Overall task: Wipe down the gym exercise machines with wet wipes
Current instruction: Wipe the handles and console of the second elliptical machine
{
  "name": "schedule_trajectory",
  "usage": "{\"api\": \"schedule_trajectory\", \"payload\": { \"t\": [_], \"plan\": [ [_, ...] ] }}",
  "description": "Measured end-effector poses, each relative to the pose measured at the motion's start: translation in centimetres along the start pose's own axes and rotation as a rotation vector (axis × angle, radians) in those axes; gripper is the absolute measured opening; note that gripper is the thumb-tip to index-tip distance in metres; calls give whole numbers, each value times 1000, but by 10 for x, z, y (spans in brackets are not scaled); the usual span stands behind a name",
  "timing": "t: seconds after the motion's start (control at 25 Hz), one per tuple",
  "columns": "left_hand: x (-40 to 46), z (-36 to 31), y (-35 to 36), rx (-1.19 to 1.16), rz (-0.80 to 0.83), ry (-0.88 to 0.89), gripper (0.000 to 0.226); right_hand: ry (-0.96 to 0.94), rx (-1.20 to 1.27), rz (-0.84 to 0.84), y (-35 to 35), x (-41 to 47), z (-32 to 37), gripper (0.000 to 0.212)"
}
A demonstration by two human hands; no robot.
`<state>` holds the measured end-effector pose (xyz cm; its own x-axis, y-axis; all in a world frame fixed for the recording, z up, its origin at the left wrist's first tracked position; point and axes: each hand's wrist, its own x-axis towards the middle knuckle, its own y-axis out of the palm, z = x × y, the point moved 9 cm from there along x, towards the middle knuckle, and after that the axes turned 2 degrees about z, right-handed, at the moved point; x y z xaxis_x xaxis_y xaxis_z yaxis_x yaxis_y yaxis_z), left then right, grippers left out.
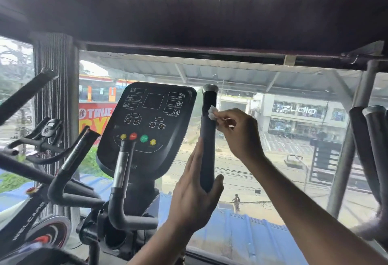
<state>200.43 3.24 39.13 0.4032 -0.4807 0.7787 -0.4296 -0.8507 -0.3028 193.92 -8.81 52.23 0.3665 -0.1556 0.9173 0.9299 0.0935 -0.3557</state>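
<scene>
Handlebar point(207, 138), a dark upright grip with a silver cap, stands just right of the black console point(147, 126). The left hand point(195, 197) steadies its lower end, fingers straight along it, thumb round the far side. The right hand point(237, 130) pinches a white wet wipe point(212, 113) against the upper grip. A spin bike point(42, 138) stands on the left.

Head camera looks forward, close on the console point(147, 126) before a window point(273, 138).

Support: black upright exercise machine frame point(126, 212) | Mounted at its top edge: black rounded console panel point(147, 128) | Right edge: dark padded handlebar post point(207, 149)
</scene>
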Motion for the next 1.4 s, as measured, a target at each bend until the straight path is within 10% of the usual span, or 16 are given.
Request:
{"api": "schedule_trajectory", "payload": {
  "t": [0.52, 1.4],
  "plan": [
    [-11, -1, 2, -325, 84, -140, 93, -21, 66, -82, 1, 3, -4, 17],
    [-40, 21, 5, -404, 98, -152, 105, -475, -359, 487, 7, 23, 75, 21]
  ]
}}
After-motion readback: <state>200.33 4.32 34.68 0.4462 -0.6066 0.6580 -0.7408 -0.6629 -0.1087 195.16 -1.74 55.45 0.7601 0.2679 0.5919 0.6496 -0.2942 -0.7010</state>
